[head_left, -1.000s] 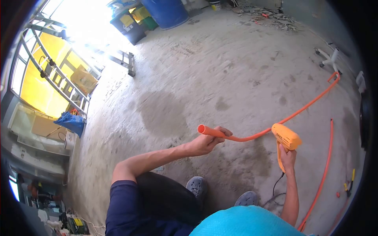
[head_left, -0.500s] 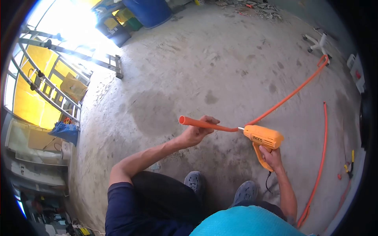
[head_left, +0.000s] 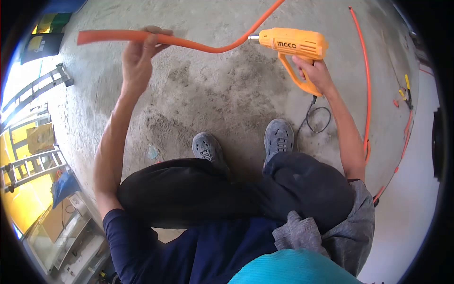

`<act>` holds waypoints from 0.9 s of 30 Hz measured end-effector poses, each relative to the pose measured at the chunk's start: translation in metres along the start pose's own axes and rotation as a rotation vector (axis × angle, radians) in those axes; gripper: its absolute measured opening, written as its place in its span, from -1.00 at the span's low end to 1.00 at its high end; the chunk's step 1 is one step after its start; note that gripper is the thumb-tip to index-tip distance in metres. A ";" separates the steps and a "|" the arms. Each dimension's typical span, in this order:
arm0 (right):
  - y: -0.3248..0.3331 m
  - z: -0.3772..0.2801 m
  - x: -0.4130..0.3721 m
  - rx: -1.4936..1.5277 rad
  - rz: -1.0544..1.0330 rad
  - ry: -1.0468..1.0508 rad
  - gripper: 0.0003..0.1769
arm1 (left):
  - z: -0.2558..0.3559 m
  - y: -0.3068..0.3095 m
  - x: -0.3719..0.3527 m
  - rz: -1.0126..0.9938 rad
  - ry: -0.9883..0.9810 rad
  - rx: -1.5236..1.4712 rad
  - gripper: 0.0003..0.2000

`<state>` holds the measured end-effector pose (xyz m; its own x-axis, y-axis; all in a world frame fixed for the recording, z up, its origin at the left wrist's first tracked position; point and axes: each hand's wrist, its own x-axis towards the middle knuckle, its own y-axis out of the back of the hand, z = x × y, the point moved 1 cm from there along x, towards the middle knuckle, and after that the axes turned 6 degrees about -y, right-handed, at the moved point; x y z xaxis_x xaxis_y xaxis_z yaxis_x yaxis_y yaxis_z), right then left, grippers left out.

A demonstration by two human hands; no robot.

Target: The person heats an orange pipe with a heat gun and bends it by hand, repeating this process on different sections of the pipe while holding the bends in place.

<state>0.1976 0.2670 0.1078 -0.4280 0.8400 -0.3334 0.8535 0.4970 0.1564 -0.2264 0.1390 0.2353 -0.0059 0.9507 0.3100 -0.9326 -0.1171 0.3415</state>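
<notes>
My left hand (head_left: pixel 141 59) grips an orange plastic pipe (head_left: pixel 198 46) near its open end, with fingers and thumb around it. The pipe runs to the right, bends upward and leaves the top of the view. In my right hand (head_left: pixel 314 73) is a yellow-orange heat gun (head_left: pixel 293 41) marked INGCO, held by its handle. Its metal nozzle points left, right at the bend of the pipe. A black cord (head_left: pixel 316 116) hangs from the handle and loops on the floor.
Another orange pipe (head_left: pixel 366 71) lies along the floor at right, near a yellow-and-black tool (head_left: pixel 407 92). Ladders (head_left: pixel 35 85) and a blue bag (head_left: pixel 65 187) are at left. My shoes (head_left: pixel 279 135) stand on the dusty concrete floor (head_left: pixel 208 85).
The view has tilted down toward my legs, so hands and pipe appear higher. My left hand and the pipe end have swung left; the pipe bend now looks wider and rounder.
</notes>
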 end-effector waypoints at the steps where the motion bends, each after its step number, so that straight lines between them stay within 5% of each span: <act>1: 0.003 0.004 0.003 0.002 0.005 0.002 -0.83 | -0.001 0.004 0.003 0.016 -0.004 0.015 -0.71; 9: 0.033 -0.020 0.016 -0.117 0.291 0.117 -0.77 | 0.011 0.045 0.060 0.091 -0.073 -0.071 -0.65; 27: 0.004 -0.029 -0.042 0.068 0.077 0.140 -0.85 | -0.005 0.061 0.076 0.353 0.081 -0.200 -0.64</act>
<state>0.2102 0.2395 0.1495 -0.3934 0.8997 -0.1890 0.9017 0.4178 0.1117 -0.2854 0.2050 0.2754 -0.3593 0.8825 0.3034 -0.9197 -0.3900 0.0452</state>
